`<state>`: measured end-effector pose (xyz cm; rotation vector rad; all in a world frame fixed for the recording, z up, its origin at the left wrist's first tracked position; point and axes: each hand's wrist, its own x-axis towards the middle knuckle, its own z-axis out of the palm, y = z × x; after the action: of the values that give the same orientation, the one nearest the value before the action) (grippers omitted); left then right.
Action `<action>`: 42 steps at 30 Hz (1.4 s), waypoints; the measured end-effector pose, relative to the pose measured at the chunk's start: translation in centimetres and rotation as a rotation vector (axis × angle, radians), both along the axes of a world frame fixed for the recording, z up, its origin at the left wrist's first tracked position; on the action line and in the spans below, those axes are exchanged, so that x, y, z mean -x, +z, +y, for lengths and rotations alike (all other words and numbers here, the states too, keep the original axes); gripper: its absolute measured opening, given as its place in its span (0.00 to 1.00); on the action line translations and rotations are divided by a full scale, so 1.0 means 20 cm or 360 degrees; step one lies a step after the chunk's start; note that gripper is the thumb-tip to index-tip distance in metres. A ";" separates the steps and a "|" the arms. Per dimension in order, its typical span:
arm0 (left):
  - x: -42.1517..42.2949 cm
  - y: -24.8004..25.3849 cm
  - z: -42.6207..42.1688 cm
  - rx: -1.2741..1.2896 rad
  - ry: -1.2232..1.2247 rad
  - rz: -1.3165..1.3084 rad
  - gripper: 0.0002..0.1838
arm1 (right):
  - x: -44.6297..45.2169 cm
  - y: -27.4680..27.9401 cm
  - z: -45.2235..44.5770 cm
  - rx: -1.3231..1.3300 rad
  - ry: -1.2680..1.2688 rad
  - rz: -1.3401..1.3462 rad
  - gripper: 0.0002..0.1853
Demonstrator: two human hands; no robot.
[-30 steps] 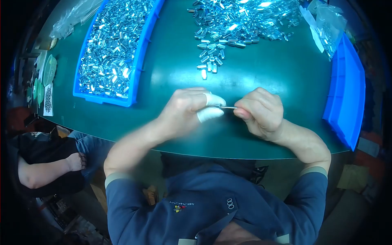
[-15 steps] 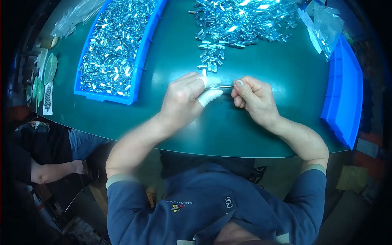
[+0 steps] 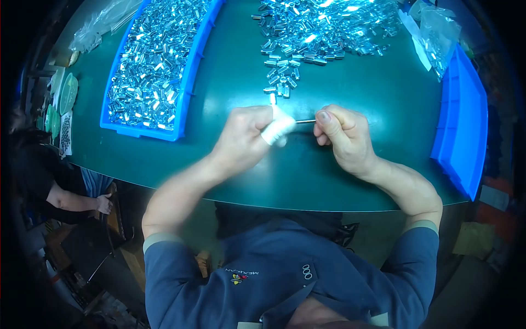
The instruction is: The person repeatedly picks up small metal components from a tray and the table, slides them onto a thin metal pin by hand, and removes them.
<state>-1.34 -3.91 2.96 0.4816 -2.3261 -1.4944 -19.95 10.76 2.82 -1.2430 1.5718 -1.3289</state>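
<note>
My left hand, with white covers on the thumb and a finger, is closed at the left end of a thin metal rod. The small shiny metal part seen between those fingers earlier is now hidden behind the white-covered thumb. Thumb and curled fingers of my right hand grip the rod's other end. Just beyond my left hand lie loose small metal parts, trailing from a larger pile of the same shiny short pieces.
A blue tray full of small metal parts stands at the left. Another blue tray is at the right edge, near a clear plastic bag. Green leaf-shaped items lie far left. Another person's hand is below the table's left edge.
My left thumb and fingers have rolled over the rod's end, covering the small metal part. The right hand barely moved. The other person at left has shifted.
</note>
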 end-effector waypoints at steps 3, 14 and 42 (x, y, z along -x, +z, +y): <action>-0.02 0.00 0.00 -0.0641 0.0046 -0.0149 0.18 | 0.02 0.01 0.00 0.0108 0.0095 0.0154 0.19; -0.01 0.01 -0.02 -0.0505 0.0113 -0.0176 0.12 | 0.05 -0.02 0.00 0.0004 -0.0015 0.0047 0.19; 0.01 -0.02 0.00 0.0597 0.0063 0.0257 0.11 | 0.01 -0.02 0.02 -0.0458 0.0137 -0.0343 0.21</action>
<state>-1.63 -3.87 2.59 0.2920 -2.3741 -1.0024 -20.05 11.23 2.48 -0.9467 1.4780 -1.0975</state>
